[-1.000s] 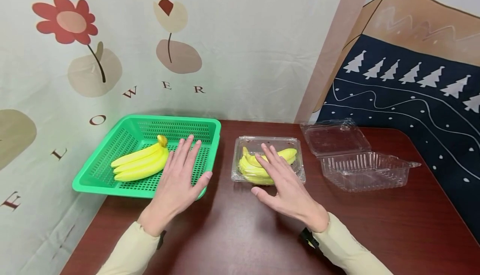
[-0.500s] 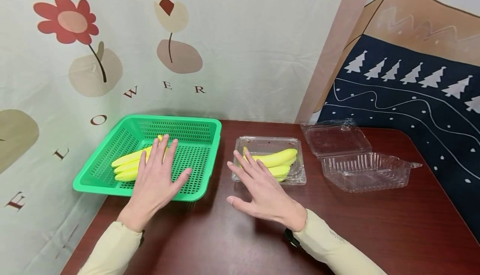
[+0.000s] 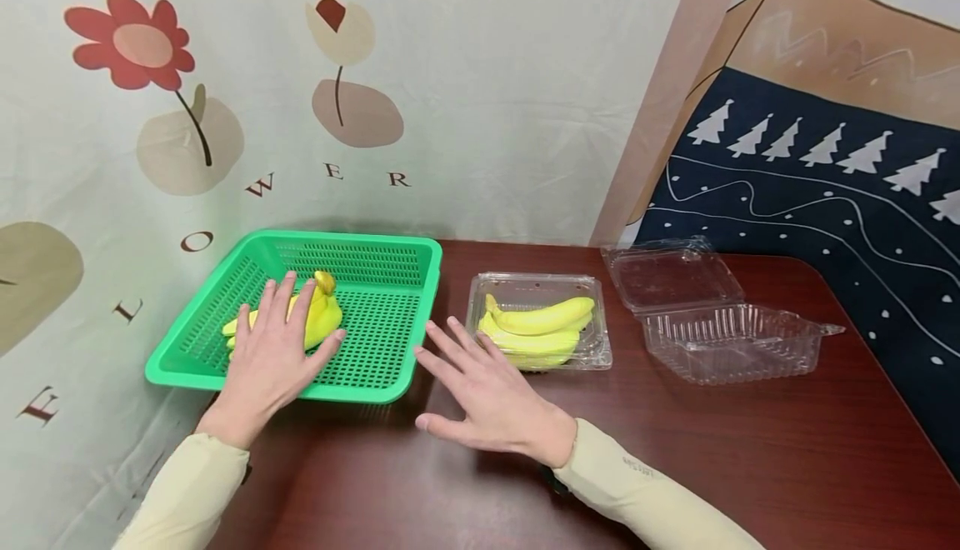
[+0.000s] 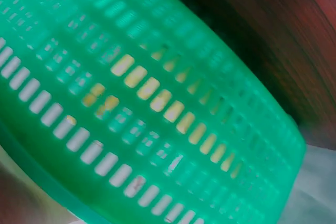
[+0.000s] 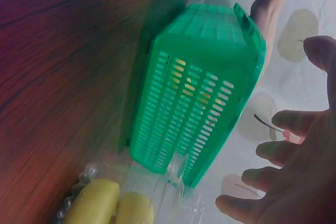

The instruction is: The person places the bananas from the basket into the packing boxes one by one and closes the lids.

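Observation:
A green plastic basket (image 3: 348,239) stands at the left, with a bunch of yellow bananas (image 3: 324,317) in it. Over the bunch is my left hand (image 3: 262,362), fingers spread and straight; whether it touches the bananas I cannot tell. The left wrist view shows the slotted basket wall (image 4: 100,129) up close, yellow behind the slots. My right hand (image 3: 491,400), fingers spread, hovers between the basket and a closed clear plastic box (image 3: 600,304) and holds nothing. Inside that box lie more bananas (image 3: 543,318), their left end partly behind my fingertips.
A second clear plastic clamshell box (image 3: 731,346) stands at the right with its lid raised backward. Everything rests on a dark red-brown wooden table (image 3: 750,458). A printed cloth (image 3: 510,100) hangs behind it, close to the basket.
Both hands have swept leftward, fingers spread throughout. My left hand went across the basket to above the bananas; my right moved off from over the closed box. Basket and boxes have not moved.

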### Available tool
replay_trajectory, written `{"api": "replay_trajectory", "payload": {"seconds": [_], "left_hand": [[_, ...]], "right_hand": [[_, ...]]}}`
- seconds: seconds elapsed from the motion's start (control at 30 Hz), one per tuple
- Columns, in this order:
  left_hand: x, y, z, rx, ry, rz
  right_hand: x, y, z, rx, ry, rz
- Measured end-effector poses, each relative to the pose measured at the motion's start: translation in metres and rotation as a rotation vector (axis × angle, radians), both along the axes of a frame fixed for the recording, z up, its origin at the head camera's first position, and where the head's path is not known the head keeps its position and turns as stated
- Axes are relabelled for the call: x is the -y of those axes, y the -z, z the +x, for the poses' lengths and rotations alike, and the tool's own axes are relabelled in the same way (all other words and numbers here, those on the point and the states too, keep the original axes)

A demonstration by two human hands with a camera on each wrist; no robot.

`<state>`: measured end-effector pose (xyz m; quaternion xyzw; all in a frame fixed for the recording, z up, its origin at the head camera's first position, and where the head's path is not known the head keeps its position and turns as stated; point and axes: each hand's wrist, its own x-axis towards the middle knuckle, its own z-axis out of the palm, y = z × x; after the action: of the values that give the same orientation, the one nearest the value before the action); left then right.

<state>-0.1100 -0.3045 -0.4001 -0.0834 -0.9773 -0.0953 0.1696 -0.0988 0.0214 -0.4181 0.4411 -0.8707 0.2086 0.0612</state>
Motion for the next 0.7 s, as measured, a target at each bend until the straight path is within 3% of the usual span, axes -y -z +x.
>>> {"api": "replay_trajectory", "payload": {"seconds": [0.27,0.7], "left_hand": [[0.017,-0.001,-0.011,0.042,-0.013,-0.042],[0.03,-0.006,-0.03,0.211,-0.003,-0.101]], "right_hand": [[0.01,0.002,0.002,-0.014,-0.016,0.056],[0.02,0.006,0.003,-0.03,-0.024,0.105]]}}
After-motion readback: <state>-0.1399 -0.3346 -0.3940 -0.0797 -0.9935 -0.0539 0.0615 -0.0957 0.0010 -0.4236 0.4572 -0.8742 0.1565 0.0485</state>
